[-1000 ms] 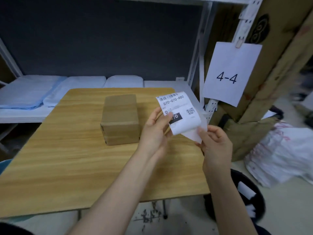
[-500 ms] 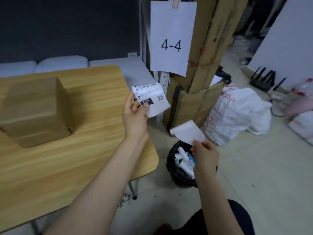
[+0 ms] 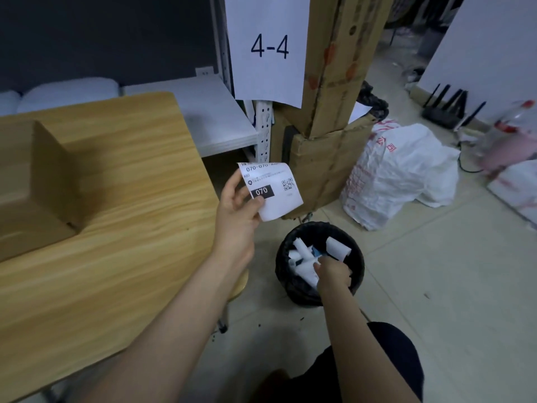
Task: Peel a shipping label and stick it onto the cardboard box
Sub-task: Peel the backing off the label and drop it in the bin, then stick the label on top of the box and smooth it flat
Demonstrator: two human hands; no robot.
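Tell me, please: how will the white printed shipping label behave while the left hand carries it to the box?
The white printed shipping label is probably floppy: its top edge curls over. It looks very light, since the left hand holds it by one edge only. If its back is bare adhesive, it may cling to itself.

Storeroom or packing area of a warehouse: metal shelving upright (image 3: 263,132) bearing a paper bin sign "4-4" (image 3: 268,48), tall cardboard cartons (image 3: 337,68) at right, filled white sacks (image 3: 404,173) on the tiled floor (image 3: 453,286), wooden packing table (image 3: 122,228) at left.
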